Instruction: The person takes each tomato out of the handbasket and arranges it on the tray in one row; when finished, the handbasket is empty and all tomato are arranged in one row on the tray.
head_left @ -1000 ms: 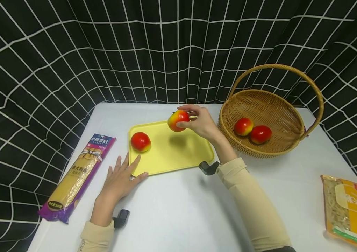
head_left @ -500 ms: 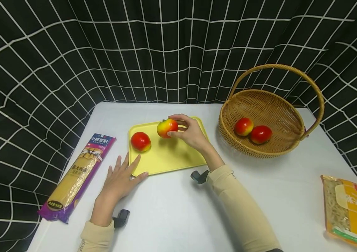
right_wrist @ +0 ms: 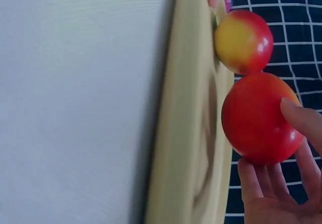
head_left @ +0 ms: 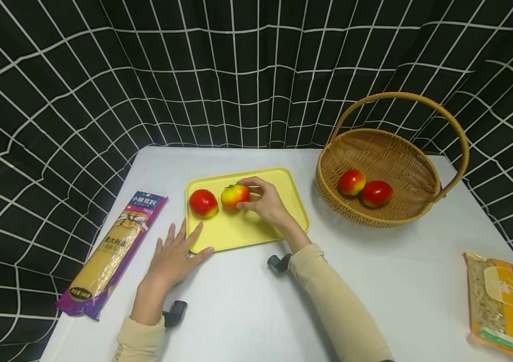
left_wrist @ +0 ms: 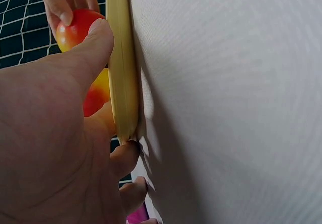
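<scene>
My right hand holds a red-and-yellow fruit with a small green top, low over the yellow tray. In the right wrist view, the thumb lies on one side of that fruit and the fingers on the other. A similar fruit sits just left of it, at the tray's left end. My left hand lies with fingers spread at the tray's near left corner. Its thumb touches the tray's rim in the left wrist view.
At the right stands a wicker basket with a tall handle, holding two red fruits. A purple pasta pack lies left of the tray. An orange food bag lies near right. A black gridded curtain encloses the white table.
My right hand has carried the fruit left and down, from above the tray's back edge to beside the other fruit. My left hand has stayed at the tray's corner.
</scene>
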Demonstrator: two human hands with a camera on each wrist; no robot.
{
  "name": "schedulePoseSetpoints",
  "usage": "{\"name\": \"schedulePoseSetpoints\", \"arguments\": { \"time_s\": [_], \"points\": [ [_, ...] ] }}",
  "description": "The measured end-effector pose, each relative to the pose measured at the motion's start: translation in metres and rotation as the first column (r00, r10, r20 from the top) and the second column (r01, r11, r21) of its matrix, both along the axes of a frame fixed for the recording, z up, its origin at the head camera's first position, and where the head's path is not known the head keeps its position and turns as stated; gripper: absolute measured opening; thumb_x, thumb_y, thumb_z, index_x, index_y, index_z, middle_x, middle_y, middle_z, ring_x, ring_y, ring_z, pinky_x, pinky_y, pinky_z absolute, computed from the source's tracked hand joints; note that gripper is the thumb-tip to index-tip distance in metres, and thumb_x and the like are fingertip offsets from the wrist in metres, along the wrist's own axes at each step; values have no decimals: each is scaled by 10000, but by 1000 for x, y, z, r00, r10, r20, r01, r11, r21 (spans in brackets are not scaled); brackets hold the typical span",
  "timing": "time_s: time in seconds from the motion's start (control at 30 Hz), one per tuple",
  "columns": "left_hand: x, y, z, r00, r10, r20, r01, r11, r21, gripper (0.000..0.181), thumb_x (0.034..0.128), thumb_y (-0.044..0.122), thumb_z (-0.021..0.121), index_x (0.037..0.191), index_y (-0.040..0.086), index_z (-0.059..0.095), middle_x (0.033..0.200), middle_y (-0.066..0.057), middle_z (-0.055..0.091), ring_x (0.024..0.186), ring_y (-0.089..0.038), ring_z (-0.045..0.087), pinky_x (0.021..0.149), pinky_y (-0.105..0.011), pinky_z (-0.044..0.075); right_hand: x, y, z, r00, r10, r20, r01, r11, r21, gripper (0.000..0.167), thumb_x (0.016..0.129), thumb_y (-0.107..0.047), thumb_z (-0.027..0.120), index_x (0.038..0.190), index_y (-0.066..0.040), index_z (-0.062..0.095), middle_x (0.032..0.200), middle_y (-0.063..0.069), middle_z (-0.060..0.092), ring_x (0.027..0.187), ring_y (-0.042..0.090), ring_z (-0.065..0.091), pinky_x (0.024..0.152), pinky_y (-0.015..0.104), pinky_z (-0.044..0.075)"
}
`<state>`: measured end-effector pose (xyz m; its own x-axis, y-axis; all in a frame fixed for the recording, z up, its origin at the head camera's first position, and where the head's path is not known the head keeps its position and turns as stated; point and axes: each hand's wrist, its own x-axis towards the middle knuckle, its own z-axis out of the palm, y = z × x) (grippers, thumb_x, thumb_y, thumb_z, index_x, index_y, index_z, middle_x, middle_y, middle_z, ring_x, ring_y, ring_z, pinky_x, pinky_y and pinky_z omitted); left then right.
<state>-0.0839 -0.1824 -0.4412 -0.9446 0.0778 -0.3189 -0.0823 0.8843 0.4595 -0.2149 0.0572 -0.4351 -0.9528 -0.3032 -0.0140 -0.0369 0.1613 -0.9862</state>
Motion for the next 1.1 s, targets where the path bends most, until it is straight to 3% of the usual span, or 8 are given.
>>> {"name": "schedulePoseSetpoints", "arguments": {
  "time_s": [0.4, 1.1],
  "points": [
    [0, 1, -2, 1000, 6, -6, -6, 1000, 2, 831, 1034, 621, 545, 1700, 225, 243, 1785, -195, 14, 1634, -496, -100, 1267, -745, -78, 1, -8, -11, 1000, -15, 6, 15, 999, -34, 533, 830, 163, 798, 1312, -29, 675, 1418, 145, 635, 1375, 342, 613, 1179, 404, 507],
    [-1, 0, -2, 1000, 5, 11, -5, 1000, 2, 854, 1026, 658, 525, 1704, 232, 229, 1788, -186, 3, 1635, -487, -115, 1269, -738, -88, 2, -5, -11, 1000, -31, -4, 31, 999, -38, 607, 810, 148, 827, 1369, -14, 654, 1441, 139, 627, 1390, 336, 594, 1217, 417, 470]
  ]
}}
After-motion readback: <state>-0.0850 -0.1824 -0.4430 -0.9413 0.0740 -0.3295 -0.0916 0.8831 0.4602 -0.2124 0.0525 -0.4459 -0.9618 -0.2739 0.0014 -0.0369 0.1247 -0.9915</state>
